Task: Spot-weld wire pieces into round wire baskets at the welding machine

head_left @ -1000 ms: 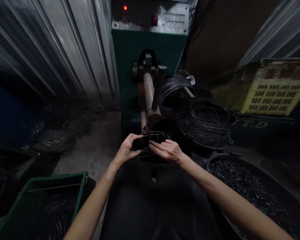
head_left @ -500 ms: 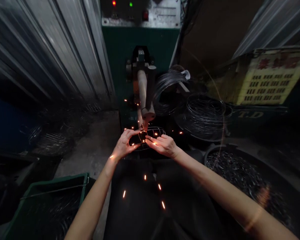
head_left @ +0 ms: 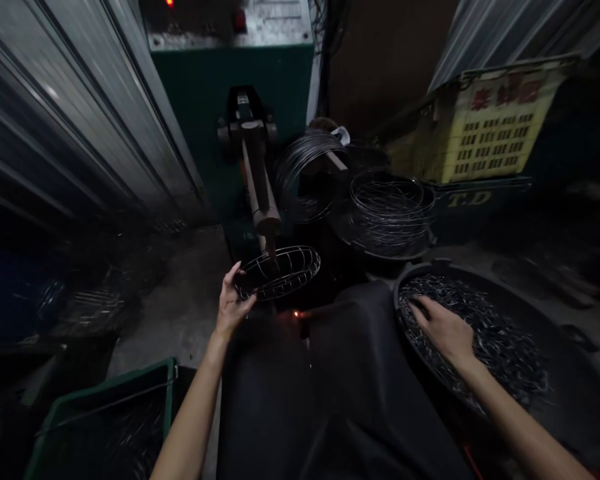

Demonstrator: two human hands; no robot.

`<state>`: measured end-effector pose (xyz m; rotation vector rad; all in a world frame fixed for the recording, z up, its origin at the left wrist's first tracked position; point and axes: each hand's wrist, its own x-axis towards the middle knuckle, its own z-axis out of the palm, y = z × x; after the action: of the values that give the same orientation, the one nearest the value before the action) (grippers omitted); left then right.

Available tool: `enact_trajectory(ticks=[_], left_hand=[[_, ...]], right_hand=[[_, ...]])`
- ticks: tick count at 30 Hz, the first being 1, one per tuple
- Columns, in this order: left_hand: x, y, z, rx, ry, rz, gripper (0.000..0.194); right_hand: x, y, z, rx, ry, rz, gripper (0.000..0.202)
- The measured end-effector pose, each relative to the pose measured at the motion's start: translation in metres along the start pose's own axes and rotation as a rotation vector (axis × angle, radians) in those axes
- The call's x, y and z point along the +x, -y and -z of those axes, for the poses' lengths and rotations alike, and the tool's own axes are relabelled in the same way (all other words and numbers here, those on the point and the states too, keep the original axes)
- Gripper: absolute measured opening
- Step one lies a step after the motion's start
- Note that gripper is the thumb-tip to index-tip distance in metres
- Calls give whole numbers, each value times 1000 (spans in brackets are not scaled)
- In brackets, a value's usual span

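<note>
My left hand (head_left: 234, 303) grips the left end of an oval wire frame (head_left: 293, 283), its thumb and fingers closed on the rim. The frame hangs tilted at the tip of the welding machine's arm (head_left: 263, 193). Over on the right, my right hand (head_left: 445, 330) is at the near left part of a round black pan (head_left: 575, 393) full of small bent metal pieces (head_left: 500, 340). Its thumb and fingertips reach down to the pieces; whether anything is between them is too dark to tell. One small spark glows on the dark apron (head_left: 310, 373) over my lap.
Wire coils (head_left: 305, 157) hang beside the machine, and more loops lie in a second pan (head_left: 393, 250). A yellow crate (head_left: 495, 143) stands at the back right. At the lower left is a green crate (head_left: 105, 393). Corrugated metal sheets (head_left: 95, 100) line the left side.
My right hand has left the wire frame and moved right to the pan of metal pieces. The shower of sparks has nearly died out. The view has shifted right.
</note>
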<state>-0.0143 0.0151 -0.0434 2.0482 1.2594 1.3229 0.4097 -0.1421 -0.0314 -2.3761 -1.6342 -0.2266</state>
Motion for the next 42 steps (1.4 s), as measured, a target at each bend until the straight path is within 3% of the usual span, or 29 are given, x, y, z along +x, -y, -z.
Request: enact_trajectory(ticks=[3,5,9,13,16,19,21,23,26,30,33,36,40,42], left_hand=[[-13,-6,3,-42,56,-6,75],[-25,-15,7,-39,144,-2,73],[-42,-42,9,41,328,62,65],[-44,-62,-9,103,507,18,54],[-45,-66,-24,125,546,9,56],[-47,-65,-29,134,544,14,58],[-48,-64,-28,129,549,15,59],[-48,-63,-27,128,542,25,59],[-48,-63,-27,144,540,29,59],[-46,-65,-25,169,620,-25,64],[-46,-66,-23,188,649,-57,67],[-46,-66,-23,226,663,-88,69],[-42,-68,-23,273,683,-134,68],[-41,-71,-22,298,711,-151,67]], right_hand=[[-23,-63,-29,-72,525,-184,28],[-41,-80,-43,-30,677,-201,23],[-62,-83,-52,1,681,-238,21],[-67,-88,-46,-26,602,-272,28],[-64,-86,-28,27,406,-351,30],[-60,-64,-2,349,62,-467,30],[-58,-38,11,655,-38,-507,36],[-61,-8,13,899,26,-520,42],[-73,29,-2,1008,206,-491,48],[-87,41,-21,946,228,-414,48],[-82,43,-12,920,238,-370,44],[-69,66,11,980,302,-316,42],[-45,121,33,1044,528,-22,34],[-35,145,33,972,536,178,27]])
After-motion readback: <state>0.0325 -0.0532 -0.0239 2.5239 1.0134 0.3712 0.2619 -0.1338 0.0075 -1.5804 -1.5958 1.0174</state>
